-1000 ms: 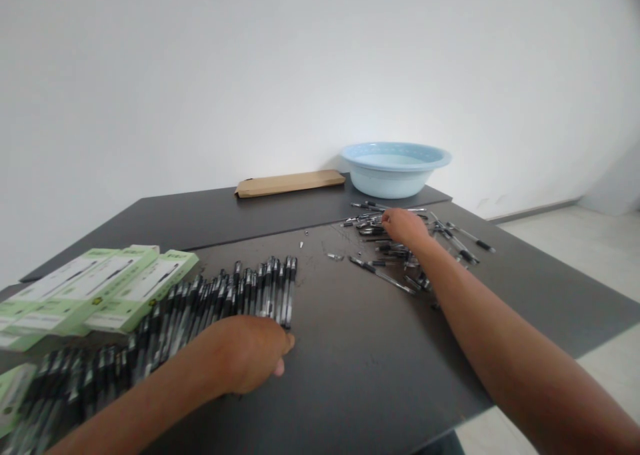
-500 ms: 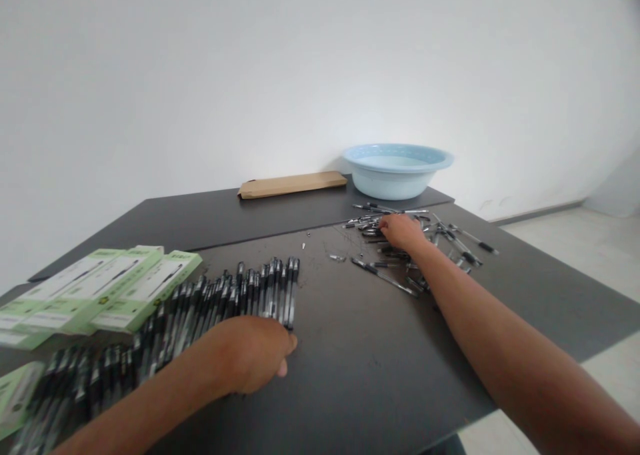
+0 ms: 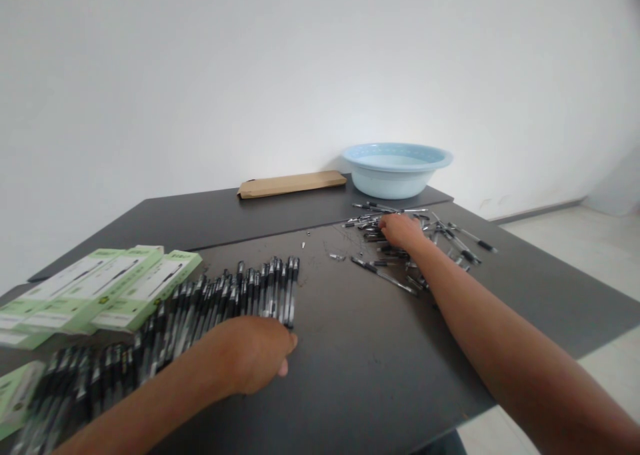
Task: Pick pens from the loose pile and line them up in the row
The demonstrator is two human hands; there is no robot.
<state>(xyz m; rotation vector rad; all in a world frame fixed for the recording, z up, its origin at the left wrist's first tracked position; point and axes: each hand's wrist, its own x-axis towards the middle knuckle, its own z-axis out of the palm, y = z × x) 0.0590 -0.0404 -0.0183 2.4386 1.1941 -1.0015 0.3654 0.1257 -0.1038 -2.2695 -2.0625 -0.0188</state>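
Pale, bare wall (image 3: 250, 75) rises behind a dark grey surface (image 3: 350, 361), crossed by a seam near its far edge. At the far right corner stands a light blue basin (image 3: 390, 183); left of it, along the far edge, lies a flat cardboard piece (image 3: 293, 184). Green-and-white boxes (image 3: 125, 288) lie toward the left edge. Between them and the middle of the surface, a row of pens (image 3: 273, 288) runs side by side, dark ends pointing to the far edge; loose pens (image 3: 456, 241) lie crisscrossed toward the right edge. The left hand (image 3: 255, 355) is curled at the near ends of the row's right end; its fingers are mostly hidden, so I cannot tell whether they pinch a pen. The right hand (image 3: 401, 229) reaches down into the loose pens, its fingers bent, their tips hidden; any hold there cannot be told. Each pen should be light, stiff and prone to rolling, its clear barrel probably slick, so the dark grip section looks the surest place to take hold. Compared with one second ago, the right hand sits slightly farther left among the loose pens, the view has shifted a little, and the left hand and row stay put.
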